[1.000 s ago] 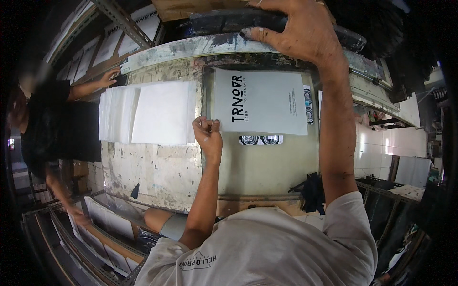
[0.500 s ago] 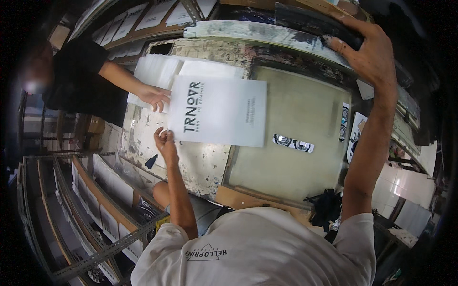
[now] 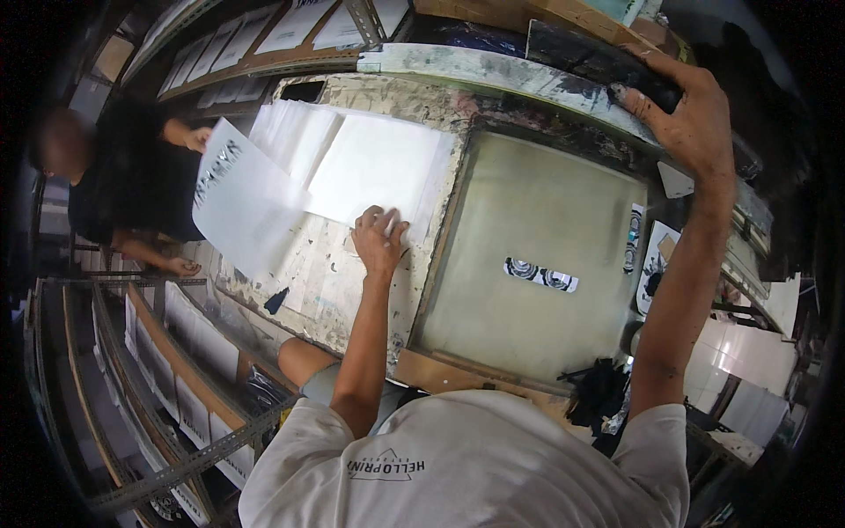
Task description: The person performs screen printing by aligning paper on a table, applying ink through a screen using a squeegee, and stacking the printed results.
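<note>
My left hand [image 3: 379, 245] has its fingers spread at the near edge of a stack of blank white sheets [image 3: 378, 167] on the table. A co-worker's hand [image 3: 199, 138] holds a printed translucent sheet [image 3: 246, 207], tilted and bending, at the left; the co-worker's other hand [image 3: 182, 266] is lower and free. At the upper right, my right hand [image 3: 691, 114] is wrapped round the end of a wide black ink-stained bar, which looks like a squeegee [image 3: 590, 66]. It lies against the white, ink-stained wooden frame [image 3: 493, 72]; my thumb is close to the frame's edge.
A pale greenish flat board [image 3: 537, 202] lies right of the sheets, with a printed strip [image 3: 541, 275] on it. Dark cloth [image 3: 594, 392] lies at its near right corner. Metal drying racks [image 3: 176, 378] with sheets stand lower left, and another rack [image 3: 264, 48] at the back.
The printed sheet has passed from the board's edge to the left in the co-worker's hand. My left hand has moved right to the blank stack. My right hand keeps its grip.
</note>
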Motion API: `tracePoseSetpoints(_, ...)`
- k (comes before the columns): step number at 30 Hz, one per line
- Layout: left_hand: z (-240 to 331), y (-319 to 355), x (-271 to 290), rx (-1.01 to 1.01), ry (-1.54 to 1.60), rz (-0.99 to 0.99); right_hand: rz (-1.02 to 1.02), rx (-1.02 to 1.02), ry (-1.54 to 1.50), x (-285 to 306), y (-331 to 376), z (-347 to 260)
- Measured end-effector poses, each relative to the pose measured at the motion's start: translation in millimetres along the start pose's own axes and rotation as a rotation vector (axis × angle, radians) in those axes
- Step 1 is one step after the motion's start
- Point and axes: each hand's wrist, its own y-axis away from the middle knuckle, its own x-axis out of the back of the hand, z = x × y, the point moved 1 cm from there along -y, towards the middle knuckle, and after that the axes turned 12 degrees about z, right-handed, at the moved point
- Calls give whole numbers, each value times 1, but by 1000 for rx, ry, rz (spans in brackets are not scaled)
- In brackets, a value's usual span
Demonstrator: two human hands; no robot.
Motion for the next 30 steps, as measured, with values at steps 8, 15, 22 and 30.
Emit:
tracePoseSetpoints(8,-14,-42,-11,117,439,358,32,54,21,1,-1,1)
tracePoseSetpoints(15,89,-46,24,-177,500,-149,34,47,-6,3,-3,2)
tracePoseSetpoints(22,121,28,-34,-406,196,-538,-51,-65,-47,1,-1,15)
tracePoseSetpoints(30,213,40,-113,-596,379,-581,-83,-50,56,27,-12,-34)
